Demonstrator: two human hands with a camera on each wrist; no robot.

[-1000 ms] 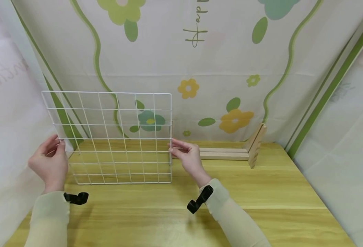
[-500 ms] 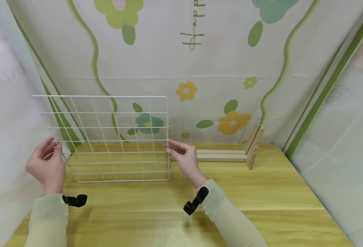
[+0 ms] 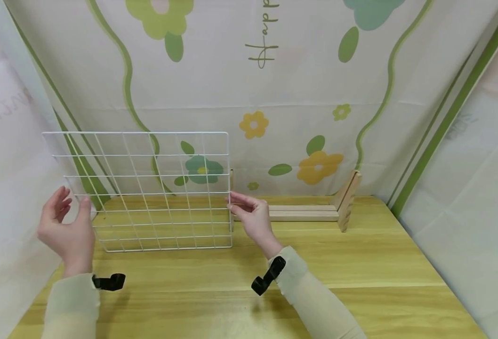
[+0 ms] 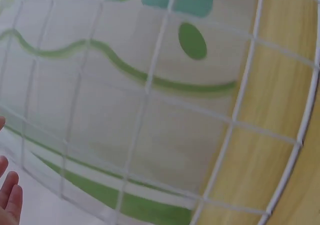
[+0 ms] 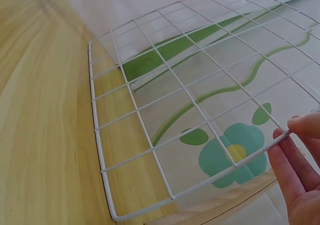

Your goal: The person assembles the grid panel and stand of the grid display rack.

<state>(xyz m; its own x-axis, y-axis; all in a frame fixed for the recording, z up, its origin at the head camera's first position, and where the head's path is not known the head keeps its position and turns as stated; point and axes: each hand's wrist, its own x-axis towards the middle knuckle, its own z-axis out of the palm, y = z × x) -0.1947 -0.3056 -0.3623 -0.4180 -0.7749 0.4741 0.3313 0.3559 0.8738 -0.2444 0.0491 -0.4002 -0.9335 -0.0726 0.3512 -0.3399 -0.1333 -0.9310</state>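
Evidently, in the head view, the white wire grid [image 3: 147, 193] is standing roughly upright between the two hands, its longer side running left to right and its lower edge apparently resting on the tabletop [image 3: 215, 301]. The right hand [image 3: 255, 221] is pinching the grid's right edge between thumb and fingers. The left hand [image 3: 68, 235] is hovering beside the opposite edge, thumb and fingers parted, holding nothing. Off to the grid's right, a wooden rack [image 3: 304, 213] is lying with its base also running left to right, and the right hand is sitting much nearer to it than the left.

In the left wrist view, only a few left fingertips are showing at the far left, apparently free of the wires; the thumb is staying out of sight.

In the right wrist view, the right thumb and fingers are clasping the edge wire, while a pale strip of wood, probably the rack's, is lying just beyond that edge.
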